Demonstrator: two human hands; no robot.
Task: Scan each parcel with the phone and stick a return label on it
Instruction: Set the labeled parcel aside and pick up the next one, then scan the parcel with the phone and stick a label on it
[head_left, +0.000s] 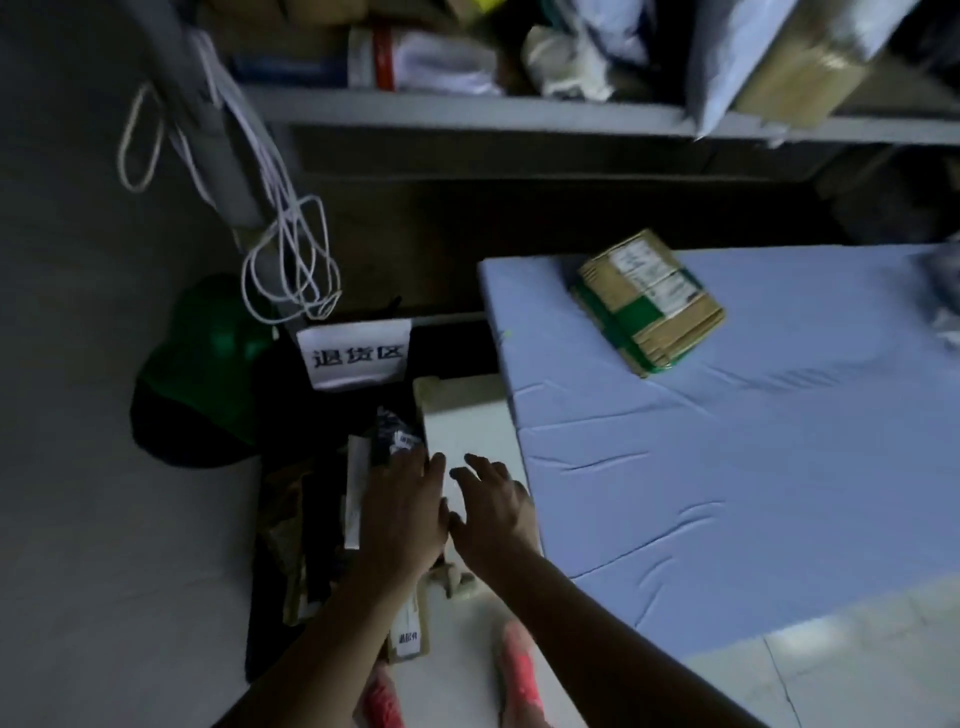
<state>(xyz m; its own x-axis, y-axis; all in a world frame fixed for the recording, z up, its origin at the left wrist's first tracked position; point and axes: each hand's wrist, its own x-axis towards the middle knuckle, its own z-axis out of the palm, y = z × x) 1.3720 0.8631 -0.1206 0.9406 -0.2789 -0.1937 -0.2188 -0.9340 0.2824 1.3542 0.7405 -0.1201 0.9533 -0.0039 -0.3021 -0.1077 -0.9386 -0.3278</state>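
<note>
Left hand (408, 512), right hand (493, 512) over white parcel (467, 426), each grip wide, contact lost in blur

The table (753, 467) is covered with a creased blue cloth. One cardboard parcel (648, 301), bound with green tape and bearing white labels, lies flat near the tabletop's far left corner, askew to its edges. A blurred item (944, 291) lies at the right edge.

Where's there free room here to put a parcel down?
The blue table is bare between the cardboard parcel at its far corner and its near edge. Crowded: the bin below the sign, where the left hand and right hand reach, and the shelf above.
</note>
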